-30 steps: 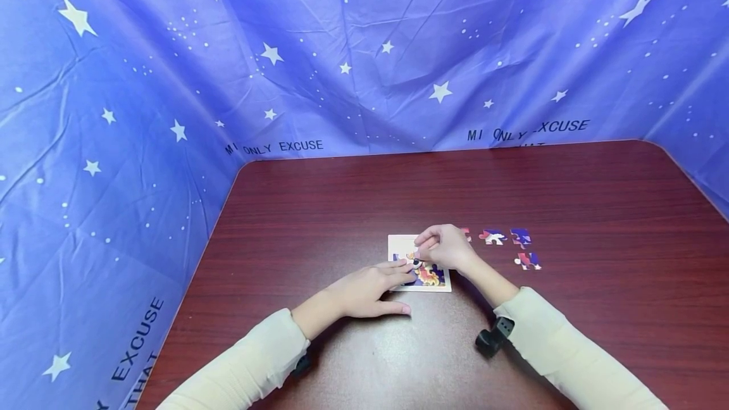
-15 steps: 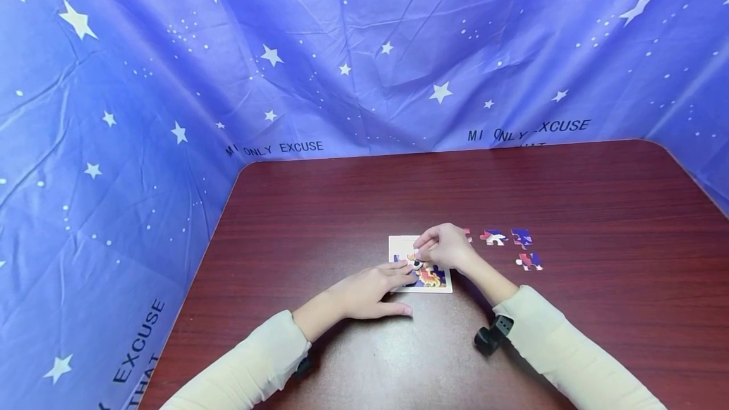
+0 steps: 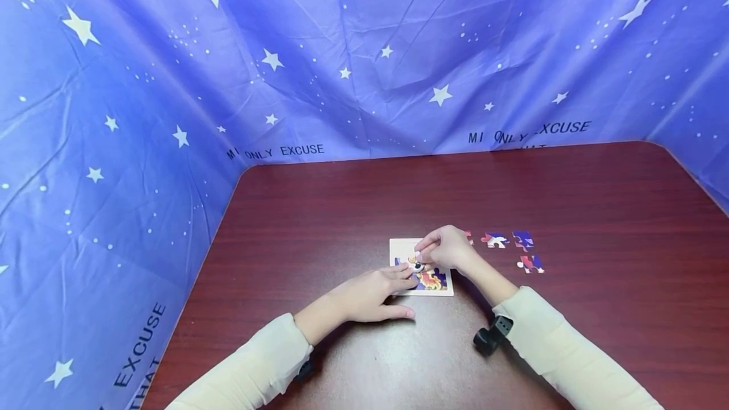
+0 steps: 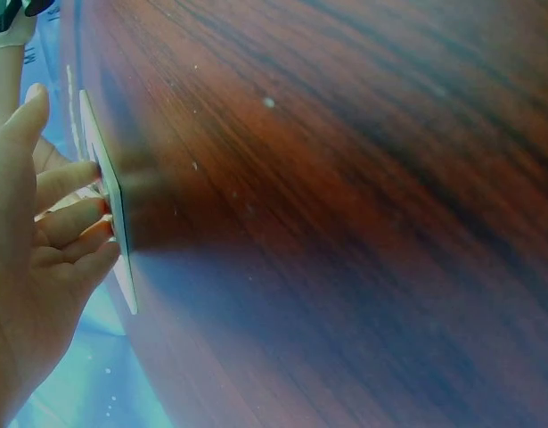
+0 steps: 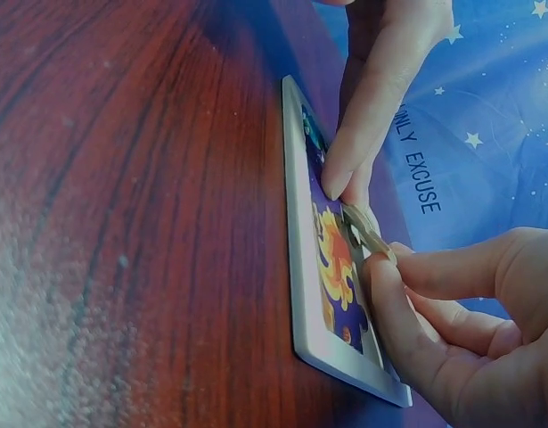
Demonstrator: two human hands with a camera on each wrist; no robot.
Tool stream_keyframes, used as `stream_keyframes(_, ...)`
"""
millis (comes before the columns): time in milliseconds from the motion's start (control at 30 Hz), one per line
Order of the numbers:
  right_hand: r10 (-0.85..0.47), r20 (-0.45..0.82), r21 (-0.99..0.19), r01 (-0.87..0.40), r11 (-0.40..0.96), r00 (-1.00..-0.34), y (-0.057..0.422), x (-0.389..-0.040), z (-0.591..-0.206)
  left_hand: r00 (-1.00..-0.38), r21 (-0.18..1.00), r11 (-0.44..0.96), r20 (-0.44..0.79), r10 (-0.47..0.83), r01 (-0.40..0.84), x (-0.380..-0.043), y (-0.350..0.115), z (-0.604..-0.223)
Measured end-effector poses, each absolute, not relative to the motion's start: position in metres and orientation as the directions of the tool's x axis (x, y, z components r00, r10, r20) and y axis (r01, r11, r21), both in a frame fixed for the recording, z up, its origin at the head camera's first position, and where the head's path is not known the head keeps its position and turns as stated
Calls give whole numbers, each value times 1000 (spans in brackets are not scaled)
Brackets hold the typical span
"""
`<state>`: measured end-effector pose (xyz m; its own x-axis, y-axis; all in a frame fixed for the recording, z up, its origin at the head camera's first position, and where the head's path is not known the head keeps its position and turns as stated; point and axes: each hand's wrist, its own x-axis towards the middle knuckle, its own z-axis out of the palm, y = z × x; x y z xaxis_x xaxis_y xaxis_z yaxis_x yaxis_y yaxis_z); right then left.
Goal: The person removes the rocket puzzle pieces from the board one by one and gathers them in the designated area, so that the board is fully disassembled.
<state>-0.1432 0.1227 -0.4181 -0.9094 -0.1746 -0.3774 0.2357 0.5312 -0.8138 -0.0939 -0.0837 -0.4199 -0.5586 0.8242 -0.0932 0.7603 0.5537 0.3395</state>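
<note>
A small white-framed jigsaw puzzle lies flat on the table, its lower part filled with a purple and orange picture. My left hand rests on its left side, fingers extended onto the picture and thumb spread on the table side. Between thumb and forefinger my right hand pinches a puzzle piece. In the right wrist view that piece is tilted above the picture, one edge down near the left fingertips. Whether it touches the left fingers I cannot tell. Both hands cover parts of the puzzle.
Loose puzzle pieces lie right of the frame: a red and white one, a purple one and a red and purple one. Another piece is partly hidden behind the right hand. A starry blue curtain surrounds the dark red table.
Both hands stay almost where they were, with the piece still pinched in the right. The whole scene sits slightly lower in the head view.
</note>
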Motion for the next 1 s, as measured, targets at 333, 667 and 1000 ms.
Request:
stream_keyframes(333,-187,-334,-803,175,569,-924,122,-143,-419,-562,342,558,-99,821,756,-93,-84,-421)
stream_keyframes(667,-118,-222,-758,96,645,-968,131,-148,-412,-565,333,563,-99,819,757,-94,-84,-420)
stream_keyframes(1000,-166,-334,-883,246,400,-928,151,-146,-414,-569,327,568,-103,816,755,-93,-84,-420)
